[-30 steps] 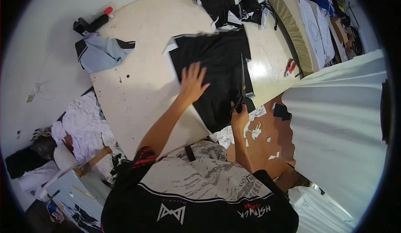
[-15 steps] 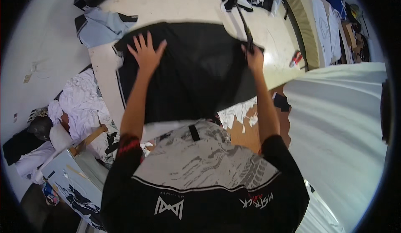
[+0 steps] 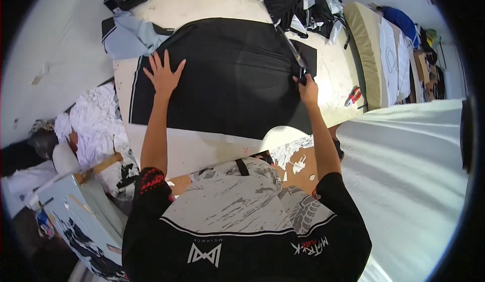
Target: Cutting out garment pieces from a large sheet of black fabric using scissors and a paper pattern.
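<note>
A large piece of black fabric (image 3: 222, 85) lies spread over the pale tabletop (image 3: 197, 145). My left hand (image 3: 162, 77) rests on its left part, palm down with fingers spread. At the right part of the fabric, my right hand (image 3: 307, 89) grips long black-handled scissors (image 3: 297, 57), their blades pointing toward the far side. A light blue garment piece (image 3: 132, 38) with black edges lies just beyond the fabric's upper left corner.
Black and white scraps (image 3: 293, 4) are heaped at the back, red-handled pliers (image 3: 353, 95) at right, beside a padded board (image 3: 364, 55). A white curtain (image 3: 404, 166) hangs right; white cloth (image 3: 96, 120) piles left. Small dark objects (image 3: 133, 2) stand back left.
The black fabric now spreads wider across the table, showing a white strip below it. My left hand moved left to its left part; my right hand with the scissors moved up, then slightly back down.
</note>
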A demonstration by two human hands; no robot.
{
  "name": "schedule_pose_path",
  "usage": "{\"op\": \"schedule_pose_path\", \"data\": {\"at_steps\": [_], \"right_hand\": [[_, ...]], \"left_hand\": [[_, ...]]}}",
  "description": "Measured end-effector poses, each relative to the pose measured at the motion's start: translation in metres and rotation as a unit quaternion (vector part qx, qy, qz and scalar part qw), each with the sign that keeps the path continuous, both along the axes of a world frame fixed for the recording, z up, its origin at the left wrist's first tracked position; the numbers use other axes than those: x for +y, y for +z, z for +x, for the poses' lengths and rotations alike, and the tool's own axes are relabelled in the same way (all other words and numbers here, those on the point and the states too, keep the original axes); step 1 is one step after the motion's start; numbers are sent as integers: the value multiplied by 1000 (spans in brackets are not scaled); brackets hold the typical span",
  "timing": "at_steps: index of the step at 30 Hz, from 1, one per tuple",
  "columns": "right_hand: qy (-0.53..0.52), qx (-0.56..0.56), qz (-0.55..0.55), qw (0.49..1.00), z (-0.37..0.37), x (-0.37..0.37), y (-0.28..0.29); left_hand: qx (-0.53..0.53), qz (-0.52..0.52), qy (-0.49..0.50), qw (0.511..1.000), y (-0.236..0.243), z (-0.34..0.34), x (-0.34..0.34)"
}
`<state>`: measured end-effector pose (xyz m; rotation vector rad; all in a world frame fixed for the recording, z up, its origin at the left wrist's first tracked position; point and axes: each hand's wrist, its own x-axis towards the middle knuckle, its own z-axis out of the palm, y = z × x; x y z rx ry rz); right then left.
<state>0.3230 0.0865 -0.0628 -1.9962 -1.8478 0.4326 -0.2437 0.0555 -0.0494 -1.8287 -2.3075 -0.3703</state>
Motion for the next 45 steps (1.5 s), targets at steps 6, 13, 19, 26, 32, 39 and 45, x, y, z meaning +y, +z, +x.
{"op": "schedule_pose_path", "data": {"at_steps": [6, 13, 19, 26, 32, 39, 45], "right_hand": [[75, 63, -29, 995, -16, 48, 24], [205, 314, -215, 902, 15, -10, 76], [189, 180, -385, 885, 153, -147, 90], [73, 185, -651, 733, 173, -198, 143], [99, 225, -580, 776, 169, -188, 76], [67, 257, -645, 717, 138, -183, 75], [205, 206, -656, 697, 115, -169, 73]], "left_hand": [[-59, -21, -28, 998, 10, -36, 2], [-47, 190, 56, 979, 45, -7, -80], [-250, 119, 25, 961, -15, 210, -243], [-222, -55, 195, 954, -22, 323, -278], [-230, -38, 215, 949, -29, 335, -294], [-229, -17, 191, 954, -35, 336, -301], [-212, -33, 164, 963, -36, 333, -294]]}}
